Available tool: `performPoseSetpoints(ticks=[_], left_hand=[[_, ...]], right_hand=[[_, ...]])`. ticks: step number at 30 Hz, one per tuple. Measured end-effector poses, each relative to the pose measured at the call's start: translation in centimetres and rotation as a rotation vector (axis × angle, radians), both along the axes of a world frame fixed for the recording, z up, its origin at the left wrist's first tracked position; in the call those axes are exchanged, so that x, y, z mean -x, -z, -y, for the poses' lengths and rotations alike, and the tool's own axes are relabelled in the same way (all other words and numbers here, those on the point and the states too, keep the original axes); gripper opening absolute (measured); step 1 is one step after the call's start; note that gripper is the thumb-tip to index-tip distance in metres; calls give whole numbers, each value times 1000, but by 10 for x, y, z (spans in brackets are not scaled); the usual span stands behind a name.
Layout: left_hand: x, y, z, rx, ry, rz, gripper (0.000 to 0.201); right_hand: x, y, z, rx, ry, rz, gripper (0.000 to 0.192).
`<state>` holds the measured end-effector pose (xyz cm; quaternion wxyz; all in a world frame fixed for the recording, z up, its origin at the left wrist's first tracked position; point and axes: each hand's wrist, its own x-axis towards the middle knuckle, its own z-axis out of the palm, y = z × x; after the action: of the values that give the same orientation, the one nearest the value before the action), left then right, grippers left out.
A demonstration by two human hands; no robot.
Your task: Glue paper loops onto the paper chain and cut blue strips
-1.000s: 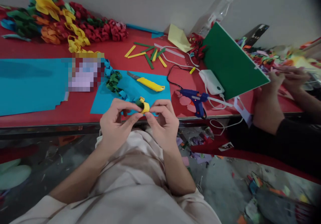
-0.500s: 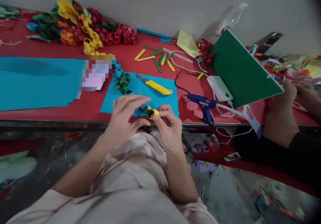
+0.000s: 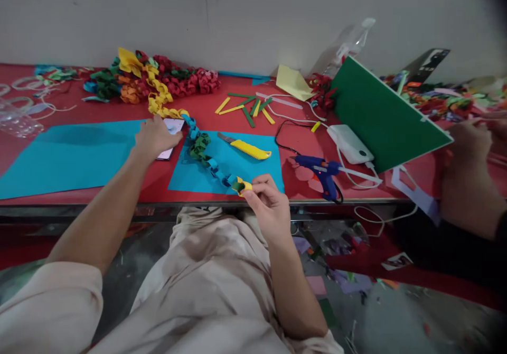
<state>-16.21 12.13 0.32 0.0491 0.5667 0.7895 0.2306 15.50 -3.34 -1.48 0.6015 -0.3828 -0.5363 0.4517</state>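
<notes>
A multicoloured paper chain [image 3: 200,147] is laid across the desk [image 3: 156,187], run from a heap of curled paper [image 3: 186,82] near the wall down to the front edge. Its yellow end link [image 3: 246,186] is pinched between thumb and fingers of the right hand [image 3: 270,206]. The left hand [image 3: 153,138] is extended over a phone [image 3: 175,127], beside blue sheets [image 3: 75,156]; its thumb is spread from the fingers, but whether anything is gripped cannot be told. A yellow-handled knife [image 3: 250,149] is rested on another blue sheet [image 3: 190,177], with green and yellow strips [image 3: 249,117] scattered behind. A blue glue gun [image 3: 317,165] is placed to the right.
</notes>
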Motion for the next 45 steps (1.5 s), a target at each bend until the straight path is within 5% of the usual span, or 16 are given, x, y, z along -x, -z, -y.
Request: performPoseSetpoints(ticks=[4, 15, 18, 22, 24, 26, 29, 32, 36, 45], left_hand=[[-3, 4, 4, -6, 30, -56, 87], [13, 31, -13, -228, -15, -29, 110], [6, 22, -12, -174, -46, -21, 120], [-14, -11, 14, -44, -56, -57, 130], [-30, -26, 44, -231, 167, -166, 103], [-50, -33, 82, -373, 540, -165, 62], [-85, -26, 136, -361, 907, -14, 59], [-114, -6, 161, -357, 956, 27, 52], [-126, 13, 153, -556, 914, 97, 36], [-126, 14, 148, -709, 838, 48, 21]], right_hand=[[-2, 1, 0, 20, -12, -26, 16], [-2, 0, 0, 21, -8, -32, 20], [-1, 0, -1, 12, -15, -42, 23], [-1, 1, -2, 18, -63, -64, 21], [0, 2, -3, 16, -87, -67, 22], [2, 1, -3, 2, -92, -56, 22], [4, -2, -2, -22, -65, -3, 20], [6, -6, 0, -31, -34, 71, 16], [7, -10, -1, -17, -22, 128, 12], [11, -14, -6, 53, -145, 100, 28]])
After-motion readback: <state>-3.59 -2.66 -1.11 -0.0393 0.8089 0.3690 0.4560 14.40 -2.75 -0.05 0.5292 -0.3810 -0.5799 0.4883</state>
